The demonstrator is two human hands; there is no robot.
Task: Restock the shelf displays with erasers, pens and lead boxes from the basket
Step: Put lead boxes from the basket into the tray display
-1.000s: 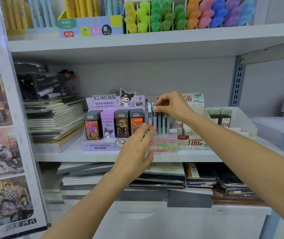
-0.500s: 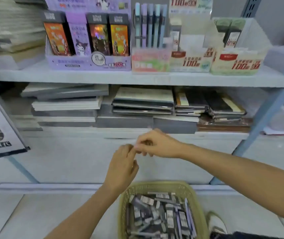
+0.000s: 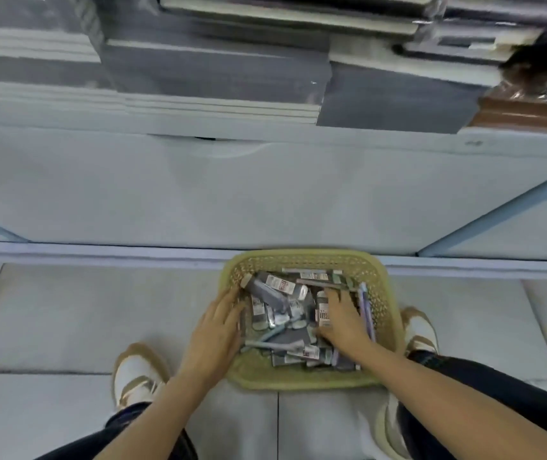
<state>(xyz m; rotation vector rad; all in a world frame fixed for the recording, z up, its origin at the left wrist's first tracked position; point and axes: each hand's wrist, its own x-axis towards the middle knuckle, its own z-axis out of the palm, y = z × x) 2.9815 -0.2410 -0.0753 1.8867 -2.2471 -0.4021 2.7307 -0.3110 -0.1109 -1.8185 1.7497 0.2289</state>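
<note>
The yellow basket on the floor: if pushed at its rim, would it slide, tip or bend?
The basket probably slides easily: the floor tiles look smooth. Unlikely to tip: it is wide, low and loaded with small packs. Its perforated wall may flex a little.

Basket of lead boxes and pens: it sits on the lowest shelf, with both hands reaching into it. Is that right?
No. The head view shows the basket standing on the tiled floor in front of the shelf unit, not on a shelf. Both the left hand and the right hand do reach into it.
</note>
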